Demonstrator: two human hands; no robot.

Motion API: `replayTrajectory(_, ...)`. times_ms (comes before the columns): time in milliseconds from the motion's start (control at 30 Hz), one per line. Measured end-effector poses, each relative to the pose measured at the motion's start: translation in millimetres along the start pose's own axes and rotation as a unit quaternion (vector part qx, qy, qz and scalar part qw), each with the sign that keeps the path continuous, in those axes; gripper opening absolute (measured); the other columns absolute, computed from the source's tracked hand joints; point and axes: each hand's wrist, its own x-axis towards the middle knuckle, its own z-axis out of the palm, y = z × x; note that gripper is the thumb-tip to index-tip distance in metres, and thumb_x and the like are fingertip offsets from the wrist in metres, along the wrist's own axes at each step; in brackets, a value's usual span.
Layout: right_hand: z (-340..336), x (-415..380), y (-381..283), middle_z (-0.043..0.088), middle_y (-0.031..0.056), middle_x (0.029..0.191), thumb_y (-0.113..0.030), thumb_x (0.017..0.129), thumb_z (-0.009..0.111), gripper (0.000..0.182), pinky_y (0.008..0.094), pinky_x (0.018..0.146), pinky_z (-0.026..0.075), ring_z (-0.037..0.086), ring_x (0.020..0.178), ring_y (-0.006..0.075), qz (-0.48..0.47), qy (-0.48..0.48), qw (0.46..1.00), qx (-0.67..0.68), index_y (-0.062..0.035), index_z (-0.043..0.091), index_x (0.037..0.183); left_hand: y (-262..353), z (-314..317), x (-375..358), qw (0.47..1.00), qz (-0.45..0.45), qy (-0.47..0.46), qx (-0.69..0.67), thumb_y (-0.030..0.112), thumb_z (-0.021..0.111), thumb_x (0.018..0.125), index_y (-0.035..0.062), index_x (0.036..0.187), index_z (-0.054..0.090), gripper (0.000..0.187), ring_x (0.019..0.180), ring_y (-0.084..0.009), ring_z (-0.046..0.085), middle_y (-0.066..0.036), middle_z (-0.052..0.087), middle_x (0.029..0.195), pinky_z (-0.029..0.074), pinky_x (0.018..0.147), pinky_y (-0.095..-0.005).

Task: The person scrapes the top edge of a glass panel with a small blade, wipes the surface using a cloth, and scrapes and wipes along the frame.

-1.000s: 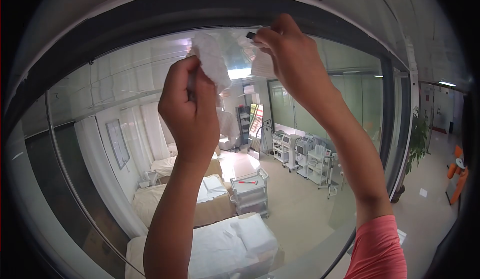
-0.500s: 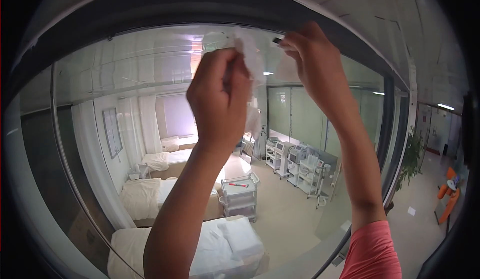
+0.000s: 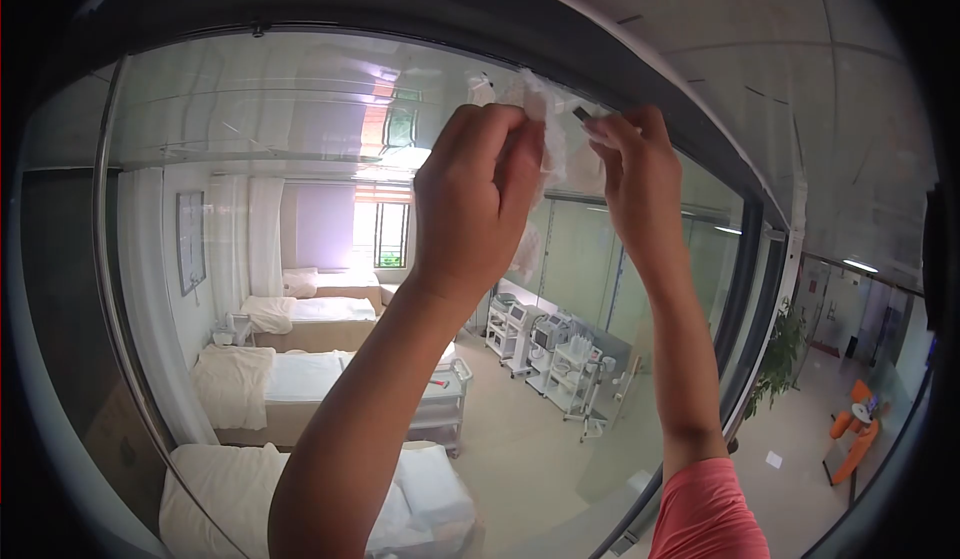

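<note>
My left hand (image 3: 480,194) is raised near the top of a glass pane (image 3: 230,89), its fingers pinched on a crumpled white tissue (image 3: 545,109). To its right, my right hand (image 3: 640,164) is closed on a small dark flat piece (image 3: 583,115), whose end sticks out from the fingertips. Both hands are close below the dark window frame (image 3: 400,4). A pale reflection shows on the glass between them. The exact shape of the dark piece is hidden by the fingers.
Beyond the glass are beds with white covers (image 3: 310,374), a white trolley (image 3: 435,414) and several machines on wheeled stands (image 3: 550,344). A metal bar (image 3: 103,259) runs down the left. At the right are a plant (image 3: 775,359) and an orange object (image 3: 853,434).
The view has shifted, so the room appears further left. My right hand sits lower and closer to my left hand. Both hands still hold their items.
</note>
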Motion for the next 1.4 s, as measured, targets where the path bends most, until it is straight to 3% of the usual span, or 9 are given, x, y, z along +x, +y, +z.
replayTrajectory(267,9.8,-4.8,-3.1,0.057,0.0124,0.092,0.007,0.080,0.062,0.019,0.0365,0.064,0.052,0.065,0.077,0.0289,0.036,0.036,0.999,0.007,-0.0047,0.065,0.096,0.8,-2.6,-1.9,1.000,-0.009,-0.009,0.005,0.003,0.054,0.087,-0.0007,0.094,0.058,0.009,0.068,-0.0165,0.058,-0.009,0.060,0.080,0.045,0.062,-0.0270)
replayTrajectory(367,14.0,-13.7,-0.2,0.056,0.0122,0.092,0.006,0.080,0.062,0.020,0.0353,0.064,0.051,0.065,0.078,0.0280,0.047,0.047,0.998,0.010,-0.0049,0.064,0.096,-3.6,-0.9,-1.4,0.999,0.042,-0.006,0.013,0.008,0.057,0.087,0.0019,0.090,0.057,0.007,0.069,-0.0274,0.059,-0.012,0.058,0.082,0.046,0.061,-0.0350)
replayTrajectory(433,20.4,-12.8,3.6,0.055,0.0117,0.092,0.006,0.079,0.063,0.021,0.0318,0.064,0.050,0.063,0.078,0.0255,0.056,0.070,0.996,0.011,-0.0047,0.064,0.098,-1.7,-2.4,-2.1,1.000,0.012,-0.012,0.014,0.007,0.057,0.087,0.0017,0.091,0.057,0.007,0.069,-0.0269,0.059,-0.012,0.059,0.082,0.046,0.061,-0.0342)
replayTrajectory(633,17.6,-92.8,-6.9,0.054,0.0154,0.097,0.009,0.079,0.055,0.021,0.0299,0.070,0.045,0.053,0.087,0.0268,0.034,0.179,0.970,0.163,0.0004,0.061,0.097,-5.0,-5.3,-6.6,1.000,-0.010,-0.009,0.024,0.005,0.056,0.085,0.0004,0.092,0.058,0.008,0.067,-0.0222,0.058,-0.010,0.058,0.079,0.046,0.061,-0.0302)
replayTrajectory(700,10.4,-163.0,-29.9,0.054,0.0153,0.100,0.009,0.080,0.052,0.024,0.0329,0.076,0.045,0.050,0.093,0.0263,0.136,0.151,0.941,0.273,-0.0002,0.058,0.101,-5.3,-6.9,-5.5,1.000,-0.009,-0.007,0.025,0.004,0.055,0.085,-0.0001,0.093,0.058,0.009,0.066,-0.0192,0.058,-0.009,0.058,0.079,0.045,0.060,-0.0289)
replayTrajectory(833,-11.8,-276.6,-100.5,0.051,0.0156,0.095,-0.001,0.080,0.055,0.015,0.0299,0.076,0.041,0.047,0.087,0.0232,0.302,0.162,0.898,0.275,-0.0022,0.056,0.094,-0.3,-9.9,-10.9,0.998,-0.066,-0.017,-0.001,0.003,0.051,0.087,-0.0019,0.097,0.059,0.013,0.068,-0.0087,0.053,-0.005,0.058,0.080,0.042,0.058,-0.0230)
replayTrajectory(967,-11.7,-325.2,-148.2,0.050,0.0153,0.095,0.004,0.076,0.051,0.019,0.0296,0.071,0.040,0.047,0.085,0.0219,0.404,0.197,0.860,0.241,-0.0042,0.057,0.093,-3.1,-7.6,-10.5,0.998,-0.059,-0.020,0.024,0.006,0.051,0.089,-0.0021,0.100,0.058,0.016,0.072,-0.0078,0.050,-0.003,0.059,0.083,0.041,0.064,-0.0221)
replayTrajectory(1200,-12.8,-330.3,-147.9,0.047,0.0133,0.092,0.006,0.067,0.056,0.031,0.0312,0.066,0.041,0.047,0.077,0.0241,0.339,0.143,0.895,0.253,-0.0062,0.060,0.095,-6.0,-5.4,-5.3,0.986,-0.069,-0.061,0.141,0.005,0.050,0.091,-0.0021,0.101,0.058,0.015,0.083,-0.0104,0.051,-0.003,0.056,0.095,0.042,0.075,-0.0232)
replayTrajectory(1400,-3.8,-336.6,-145.6,0.041,0.0111,0.098,0.008,0.066,0.062,0.035,0.0281,0.058,0.040,0.046,0.070,0.0192,0.281,0.141,0.896,0.312,-0.0086,0.064,0.097,15.3,52.4,26.0,0.937,0.103,-0.191,0.274,0.010,0.059,0.089,0.0044,0.098,0.066,0.012,0.086,-0.0164,0.057,-0.006,0.057,0.099,0.047,0.072,-0.0293)
